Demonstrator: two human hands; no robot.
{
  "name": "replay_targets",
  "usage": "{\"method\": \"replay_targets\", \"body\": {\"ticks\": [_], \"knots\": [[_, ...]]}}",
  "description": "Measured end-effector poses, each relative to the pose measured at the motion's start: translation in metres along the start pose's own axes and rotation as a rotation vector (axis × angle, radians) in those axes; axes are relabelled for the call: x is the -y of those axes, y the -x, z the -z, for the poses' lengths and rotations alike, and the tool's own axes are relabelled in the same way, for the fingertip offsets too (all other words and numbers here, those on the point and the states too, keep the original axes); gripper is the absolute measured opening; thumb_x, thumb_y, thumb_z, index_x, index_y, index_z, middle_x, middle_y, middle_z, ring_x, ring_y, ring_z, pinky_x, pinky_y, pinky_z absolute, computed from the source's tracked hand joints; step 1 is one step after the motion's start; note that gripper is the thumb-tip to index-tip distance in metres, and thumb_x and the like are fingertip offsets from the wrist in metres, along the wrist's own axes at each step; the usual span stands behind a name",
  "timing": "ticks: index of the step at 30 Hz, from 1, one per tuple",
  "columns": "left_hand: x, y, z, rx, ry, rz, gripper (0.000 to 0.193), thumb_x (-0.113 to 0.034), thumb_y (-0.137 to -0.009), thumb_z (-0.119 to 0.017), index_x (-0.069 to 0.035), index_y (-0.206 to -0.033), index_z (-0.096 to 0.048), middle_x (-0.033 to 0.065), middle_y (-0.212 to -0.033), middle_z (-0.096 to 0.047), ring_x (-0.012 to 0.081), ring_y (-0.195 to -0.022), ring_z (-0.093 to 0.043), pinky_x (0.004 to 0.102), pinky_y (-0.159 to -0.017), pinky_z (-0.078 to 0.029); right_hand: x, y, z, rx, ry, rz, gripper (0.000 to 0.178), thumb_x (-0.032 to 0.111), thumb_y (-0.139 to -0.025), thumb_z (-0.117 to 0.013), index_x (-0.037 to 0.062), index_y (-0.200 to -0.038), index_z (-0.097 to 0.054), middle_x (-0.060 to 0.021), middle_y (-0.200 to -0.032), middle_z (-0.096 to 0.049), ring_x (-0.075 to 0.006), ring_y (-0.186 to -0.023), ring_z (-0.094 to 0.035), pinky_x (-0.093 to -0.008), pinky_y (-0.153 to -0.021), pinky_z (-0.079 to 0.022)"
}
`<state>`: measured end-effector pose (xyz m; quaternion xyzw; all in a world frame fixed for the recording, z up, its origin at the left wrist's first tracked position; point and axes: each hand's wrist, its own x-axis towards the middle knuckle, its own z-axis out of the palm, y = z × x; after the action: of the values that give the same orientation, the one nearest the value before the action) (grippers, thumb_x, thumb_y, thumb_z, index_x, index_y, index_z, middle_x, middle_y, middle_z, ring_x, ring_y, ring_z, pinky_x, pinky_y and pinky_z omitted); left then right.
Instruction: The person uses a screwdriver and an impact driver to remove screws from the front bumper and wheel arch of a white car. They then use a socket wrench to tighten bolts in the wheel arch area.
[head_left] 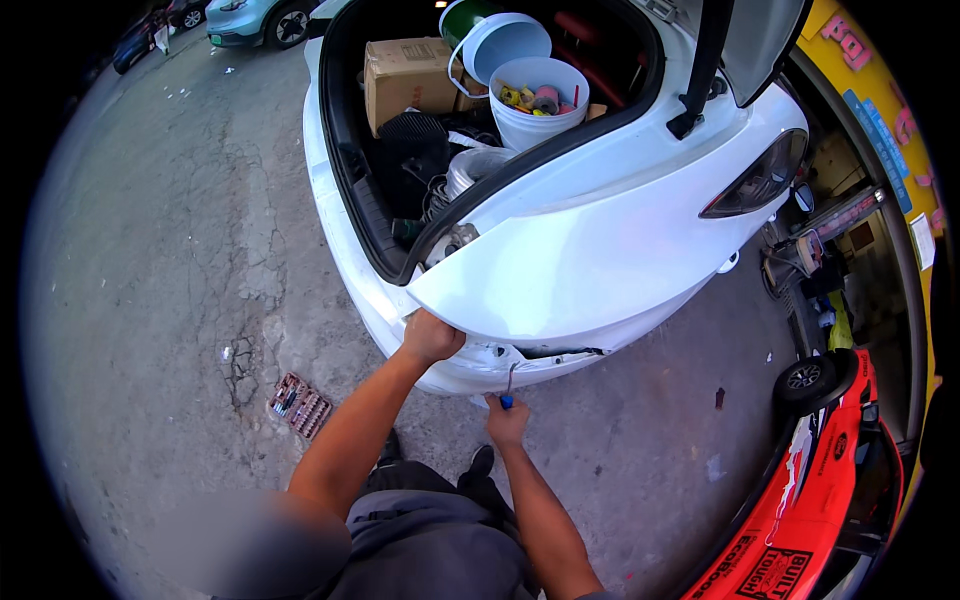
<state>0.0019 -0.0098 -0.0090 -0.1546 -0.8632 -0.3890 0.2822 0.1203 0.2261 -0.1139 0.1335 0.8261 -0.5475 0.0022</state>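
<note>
In front of me stands a white car (560, 270) with its tailgate raised. My left hand (433, 337) is closed on the edge of its rear body panel, at the lower corner of the boot opening, and its fingertips are hidden. Lower and to the right, my right hand (507, 423) grips a blue-handled tool (511, 385) with a thin metal shaft that looks bent at the end. That shaft points up at the white bumper (465, 372), close below a dark gap (560, 351) in the bodywork. Whether the tip touches the car I cannot tell.
An opened socket set (300, 405) lies on the concrete at my left. Inside the boot sit a cardboard box (408, 78), a white bucket (540, 105) of small items and coiled cable (475, 172). A red vehicle (810, 500) is at the right.
</note>
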Motion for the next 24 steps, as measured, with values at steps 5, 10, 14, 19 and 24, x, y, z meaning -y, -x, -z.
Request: {"method": "replay_targets", "body": {"ticks": [5,10,14,19,24], "knots": [[-0.001,0.004,-0.005,0.055,-0.11,-0.008,0.029,-0.01,-0.08,-0.07,-0.005,-0.108,-0.075,0.0193,-0.105,-0.074,0.0457,-0.097,-0.07,0.0531,-0.085,-0.059,0.066,0.009,0.08,0.023,0.312,0.272,0.031,0.023,-0.102,-0.067,-0.0011,-0.086,-0.058,-0.022,-0.069,-0.061,-0.0416,-0.066,-0.062,-0.0522,-0.063,-0.046],[-0.01,-0.005,-0.001,0.143,-0.098,-0.056,0.033,-0.005,-0.081,-0.067,0.0,-0.112,-0.073,0.0236,-0.111,-0.073,0.047,-0.102,-0.07,0.0542,-0.089,-0.056,0.113,0.019,0.119,0.2,0.59,0.292,0.032,0.026,-0.106,-0.06,-0.0028,-0.092,-0.06,-0.0294,-0.08,-0.067,-0.0554,-0.083,-0.065,-0.0608,-0.073,-0.048],[-0.002,0.0,-0.004,0.157,-0.142,-0.097,0.034,-0.005,-0.08,-0.067,0.0,-0.113,-0.073,0.0232,-0.11,-0.073,0.0467,-0.102,-0.069,0.054,-0.09,-0.056,0.122,0.017,0.126,0.29,0.591,0.081,0.041,0.031,-0.107,-0.057,-0.0044,-0.09,-0.066,-0.0315,-0.084,-0.07,-0.0539,-0.087,-0.067,-0.057,-0.075,-0.051],[-0.003,0.002,-0.006,0.116,-0.12,-0.186,0.032,-0.009,-0.084,-0.067,0.001,-0.114,-0.072,0.0232,-0.109,-0.072,0.0478,-0.105,-0.067,0.0558,-0.093,-0.054,0.131,-0.001,0.125,0.414,0.377,-0.067,0.049,0.038,-0.107,-0.059,-0.0059,-0.088,-0.072,-0.0285,-0.082,-0.071,-0.0472,-0.081,-0.07,-0.0532,-0.077,-0.052],[-0.081,-0.021,0.01,0.203,-0.113,-0.18,0.031,-0.018,-0.089,-0.07,0.0,-0.113,-0.073,0.0213,-0.108,-0.073,0.0473,-0.107,-0.065,0.0567,-0.093,-0.052,0.156,-0.014,0.132,0.526,0.33,-0.312,0.049,0.038,-0.107,-0.058,-0.0061,-0.09,-0.072,-0.0246,-0.077,-0.07,-0.0403,-0.076,-0.07,-0.0507,-0.072,-0.052]]}}
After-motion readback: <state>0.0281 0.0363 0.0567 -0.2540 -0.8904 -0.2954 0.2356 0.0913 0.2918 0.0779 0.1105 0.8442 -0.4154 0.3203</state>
